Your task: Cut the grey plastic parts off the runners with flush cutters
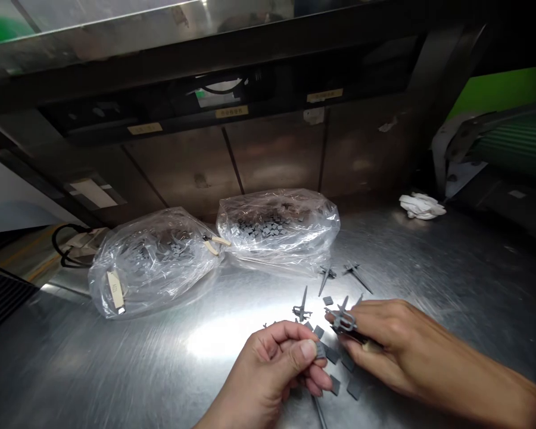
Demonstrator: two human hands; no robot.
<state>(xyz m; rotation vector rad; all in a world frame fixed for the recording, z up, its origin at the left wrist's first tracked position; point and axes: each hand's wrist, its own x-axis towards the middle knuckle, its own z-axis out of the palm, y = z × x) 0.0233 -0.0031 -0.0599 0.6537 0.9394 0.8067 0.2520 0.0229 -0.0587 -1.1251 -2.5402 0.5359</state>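
Note:
My left hand point(279, 363) pinches a small square grey tile point(320, 350) between thumb and forefinger. Close by on the right, my right hand point(386, 336) is closed on a grey plastic part point(343, 320) with a long spike and looped side arms. Something dark shows between the right thumb and fingers, but I cannot make out what it is. Beneath and between the hands lie several loose grey tiles point(354, 389). A similar spiked part point(302, 310) rests just beyond my left hand, and two more, including one spiked part point(358, 277), lie farther back.
Two clear plastic bags stand at the back: the left bag point(152, 262) and the right bag point(279, 229), both with many small grey pieces inside. A crumpled white cloth or paper point(422, 206) lies at the right rear of the metal table point(129, 363). Behind rises a metal panel point(277, 158).

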